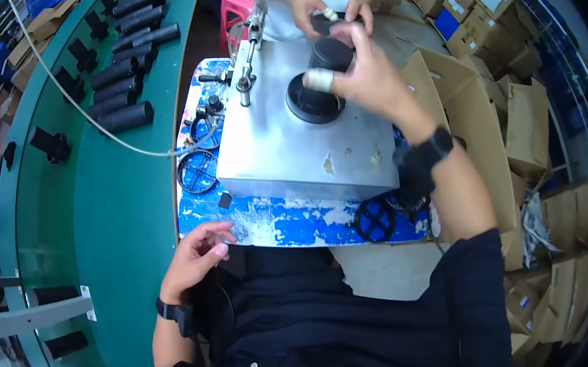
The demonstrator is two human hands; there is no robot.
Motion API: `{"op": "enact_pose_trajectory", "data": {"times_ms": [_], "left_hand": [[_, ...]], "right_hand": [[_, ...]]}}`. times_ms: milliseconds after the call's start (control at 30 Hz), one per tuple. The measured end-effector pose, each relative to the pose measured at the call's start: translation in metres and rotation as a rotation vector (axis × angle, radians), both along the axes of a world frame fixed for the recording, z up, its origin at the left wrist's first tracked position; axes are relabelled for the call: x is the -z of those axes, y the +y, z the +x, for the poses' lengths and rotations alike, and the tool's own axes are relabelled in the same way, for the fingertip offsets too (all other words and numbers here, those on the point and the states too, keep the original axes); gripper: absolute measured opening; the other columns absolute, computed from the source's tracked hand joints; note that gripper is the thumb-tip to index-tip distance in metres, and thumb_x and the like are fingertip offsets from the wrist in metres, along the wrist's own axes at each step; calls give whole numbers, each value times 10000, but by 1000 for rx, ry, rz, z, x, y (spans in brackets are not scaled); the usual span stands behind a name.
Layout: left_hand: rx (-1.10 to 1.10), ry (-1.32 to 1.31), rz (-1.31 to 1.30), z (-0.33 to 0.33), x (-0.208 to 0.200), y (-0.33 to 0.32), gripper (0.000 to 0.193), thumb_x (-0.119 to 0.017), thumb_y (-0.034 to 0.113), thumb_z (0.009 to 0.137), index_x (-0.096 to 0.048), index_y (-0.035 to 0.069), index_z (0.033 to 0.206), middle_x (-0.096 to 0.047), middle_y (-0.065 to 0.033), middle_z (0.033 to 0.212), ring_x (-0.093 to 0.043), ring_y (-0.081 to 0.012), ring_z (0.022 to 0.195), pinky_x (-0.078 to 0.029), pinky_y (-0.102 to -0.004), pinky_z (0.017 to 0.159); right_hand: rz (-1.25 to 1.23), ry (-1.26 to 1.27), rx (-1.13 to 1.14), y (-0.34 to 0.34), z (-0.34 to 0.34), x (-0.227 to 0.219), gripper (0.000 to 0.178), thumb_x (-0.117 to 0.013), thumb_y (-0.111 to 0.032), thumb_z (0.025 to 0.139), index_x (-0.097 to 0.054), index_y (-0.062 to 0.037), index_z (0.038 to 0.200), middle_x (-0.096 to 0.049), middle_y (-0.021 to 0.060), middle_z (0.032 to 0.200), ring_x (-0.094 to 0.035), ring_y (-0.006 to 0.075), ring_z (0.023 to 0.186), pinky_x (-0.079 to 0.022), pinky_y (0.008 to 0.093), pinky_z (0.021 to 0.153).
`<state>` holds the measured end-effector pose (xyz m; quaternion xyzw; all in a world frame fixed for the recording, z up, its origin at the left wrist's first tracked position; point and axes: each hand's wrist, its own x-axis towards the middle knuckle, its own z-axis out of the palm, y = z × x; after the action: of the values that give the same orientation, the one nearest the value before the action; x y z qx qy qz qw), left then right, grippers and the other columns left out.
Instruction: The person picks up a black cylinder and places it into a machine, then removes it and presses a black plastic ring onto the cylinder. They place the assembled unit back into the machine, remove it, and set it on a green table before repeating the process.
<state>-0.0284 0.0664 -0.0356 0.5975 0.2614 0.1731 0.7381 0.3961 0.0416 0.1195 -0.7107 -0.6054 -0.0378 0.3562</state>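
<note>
- Right hand (371,76): reaches in from the right over the metal box, thumb and fingers set wide apart about the black cylinder; whether they press on it cannot be told from this view. A pale wrapping covers the thumb end.
- Black cylinder (332,54): upright above the far part of the metal box, partly hidden by the right hand.
- Round black base (311,106): on top of the box, at the foot of the cylinder; the joint between the two is obscured by the thumb.
- Left hand (200,258): holds nothing visible, fingers loosely bent, at the near left edge of the blue table (267,224).
- Metal box (276,149): silver, on the worn blue table, with a lever fixture (247,69) along its far left side.
- Spoked black rings: one left of the box (197,171), another near its right front corner (375,220).
- Co-worker's hands (306,12): on the far side, both on a dark piece (326,24).
- Green bench (123,215): at left, bearing a row of black tubes (126,119).
- Large cardboard carton (485,125): open, right of the table.
</note>
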Motion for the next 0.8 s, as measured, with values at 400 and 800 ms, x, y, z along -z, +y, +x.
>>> {"op": "enact_pose_trajectory", "data": {"times_ms": [400,800], "left_hand": [[-351,123,1415,157,-47,220,329,-570,269,1118,-706,-7,1235,-708,-171,1195,-691,-346,1058,-530,-390,959],[-510,161,1014,125,-59,179,390,-525,253,1145,-634,-23,1398,-688,-176,1401,-692,-262,1163,-525,-351,958]], "right_hand": [[-73,255,-74,-10,-6,24,641,-917,-332,800,-679,-16,1304,-759,161,1125,-731,291,1076,-557,413,975],[-30,266,-39,-10,-6,39,637,-897,-309,825,-652,5,1322,-732,187,1194,-720,308,1095,-555,409,994]]}}
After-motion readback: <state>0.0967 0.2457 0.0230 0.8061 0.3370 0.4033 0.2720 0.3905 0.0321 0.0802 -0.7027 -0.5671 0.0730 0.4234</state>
